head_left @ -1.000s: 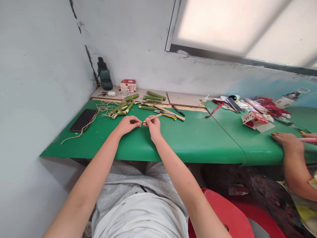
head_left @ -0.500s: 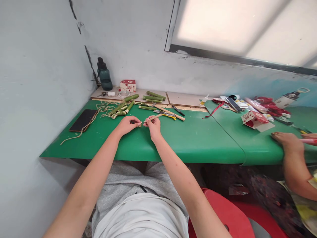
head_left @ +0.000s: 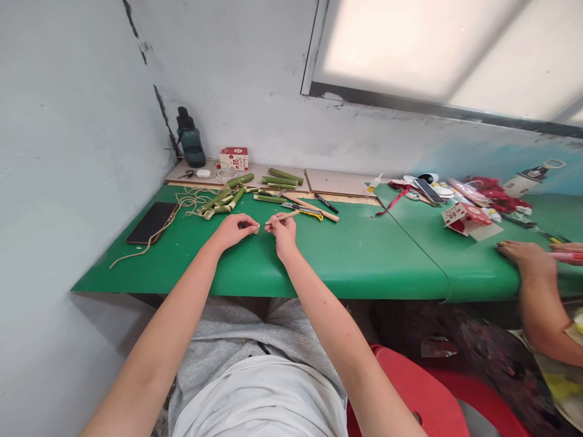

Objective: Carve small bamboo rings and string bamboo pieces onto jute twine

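Observation:
My left hand (head_left: pixel 235 231) rests on the green tabletop, closed on a small piece of bamboo (head_left: pixel 257 229) whose pale cut end faces right. Just to the right, my right hand (head_left: pixel 282 232) pinches a thin light wooden stick (head_left: pixel 288 215), held slantwise with its lower end toward the bamboo piece. A narrow gap parts the two. Beyond my hands lie a yellow box cutter (head_left: pixel 310 211), a longer wooden rod (head_left: pixel 314 207), a black marker (head_left: pixel 327 203) and several green bamboo lengths (head_left: pixel 281 181).
A phone (head_left: pixel 152 223) and loose twine (head_left: pixel 136 254) lie at left. A dark bottle (head_left: pixel 191 139) and a red-white box (head_left: pixel 234 159) stand by the wall. At right, a co-worker's hand (head_left: pixel 523 255) rests near an opened box (head_left: pixel 471 220). A red stool (head_left: pixel 410 388) is below.
The view has shifted very slightly. Both my hands stay in almost the same place, with the stick and the bamboo piece still held a little apart.

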Demonstrator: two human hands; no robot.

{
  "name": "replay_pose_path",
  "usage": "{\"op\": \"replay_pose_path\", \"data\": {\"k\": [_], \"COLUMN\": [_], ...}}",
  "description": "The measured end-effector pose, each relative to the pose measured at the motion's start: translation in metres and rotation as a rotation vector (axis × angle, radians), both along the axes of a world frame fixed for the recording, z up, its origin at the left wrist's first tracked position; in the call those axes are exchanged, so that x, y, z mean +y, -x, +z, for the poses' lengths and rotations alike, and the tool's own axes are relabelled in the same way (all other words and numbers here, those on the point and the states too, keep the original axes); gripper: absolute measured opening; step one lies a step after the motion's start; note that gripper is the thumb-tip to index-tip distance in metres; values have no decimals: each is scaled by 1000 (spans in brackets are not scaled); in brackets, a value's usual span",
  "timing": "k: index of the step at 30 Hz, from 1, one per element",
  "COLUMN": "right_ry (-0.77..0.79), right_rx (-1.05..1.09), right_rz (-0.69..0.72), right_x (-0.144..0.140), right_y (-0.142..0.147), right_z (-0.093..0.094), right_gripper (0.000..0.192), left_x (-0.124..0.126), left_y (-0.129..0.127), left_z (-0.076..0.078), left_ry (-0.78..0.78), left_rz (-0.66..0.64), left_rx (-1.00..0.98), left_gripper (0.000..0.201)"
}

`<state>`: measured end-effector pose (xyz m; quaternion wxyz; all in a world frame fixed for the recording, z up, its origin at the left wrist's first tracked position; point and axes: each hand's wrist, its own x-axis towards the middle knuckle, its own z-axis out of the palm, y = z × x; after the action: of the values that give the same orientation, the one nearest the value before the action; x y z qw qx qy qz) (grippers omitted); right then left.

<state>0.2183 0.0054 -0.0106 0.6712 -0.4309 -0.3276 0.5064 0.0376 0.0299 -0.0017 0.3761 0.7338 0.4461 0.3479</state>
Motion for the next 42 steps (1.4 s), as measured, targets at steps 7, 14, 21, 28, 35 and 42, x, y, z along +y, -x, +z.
{"op": "replay_pose_path", "data": {"k": [7, 14, 21, 28, 35, 42], "right_ry": [25, 32, 37, 48, 56, 50], "right_rx": [83, 110, 130, 130, 124, 86], "right_rz": [-49, -56, -63, -54, -54, -82], "right_x": [-1, -2, -2, -1, -1, -1], "right_y": [-2, -2, -3, -2, -2, -2], "right_z": [3, 5, 5, 7, 7, 8], "right_gripper": [22, 20, 19, 19, 22, 24], "left_x": [-1, -2, 2, 2, 0, -3], "left_y": [-1, -2, -1, -1, -2, -2], "left_z": [0, -2, -2, -4, -1, 2], "left_ry": [-42, -138, -306, -350, -350, -349], "left_rz": [-5, -1, 168, 181, 155, 160], "left_rx": [-19, -78, -167, -170, -167, -179], "left_gripper": [22, 16, 9, 14, 11, 10]}}
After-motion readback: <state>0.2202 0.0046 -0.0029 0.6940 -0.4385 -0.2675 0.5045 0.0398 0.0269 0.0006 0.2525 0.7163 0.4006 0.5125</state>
